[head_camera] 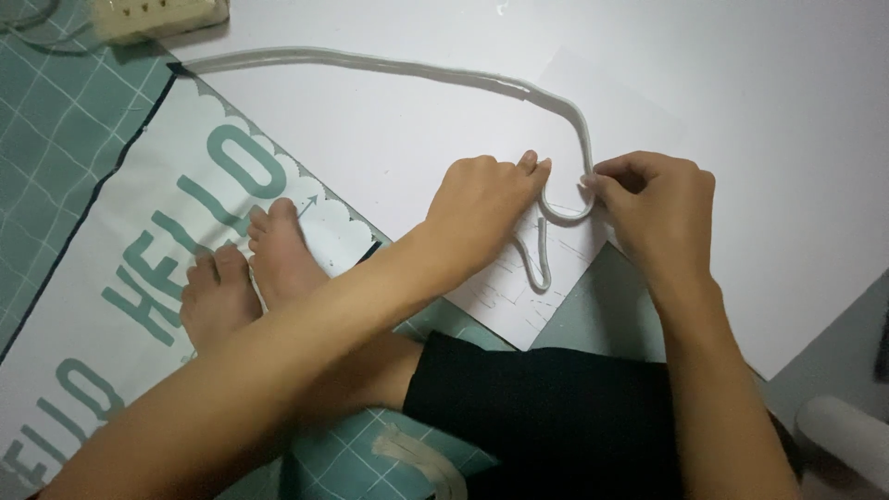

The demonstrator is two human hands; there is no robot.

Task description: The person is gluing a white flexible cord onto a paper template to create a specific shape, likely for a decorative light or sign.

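A long grey-white cord (pixel 389 69) was seen lying on a white sheet (pixel 741 111) spread over the floor. It ran from the upper left, beside a cream power strip (pixel 157 17), across to the right, where it curved down into a loop between the two hands; a short doubled tail was observed hanging below the loop, over a smaller paper (pixel 505 287) with faint line markings.

The left hand (pixel 482 208) was held knuckles up, fingers curled and pressed together, the thumb and fingertips laid against the left side of the loop. The right hand (pixel 657 208) was closed in a pinch on the cord at the right side of the loop, where the long run came down to meet it.

Bare feet (pixel 245 278) were noted resting on a teal checked mat (pixel 56 120) with large printed letters; a black-clad knee (pixel 546 407) lay in the foreground.

Handling, as judged: the cord appeared soft, light and limp, holding curves only where pressed down. It looked flat or double-stranded, so twisting seemed likely. Grip was judged best placed close to the bend, by fingertip pinch on either side of the loop.
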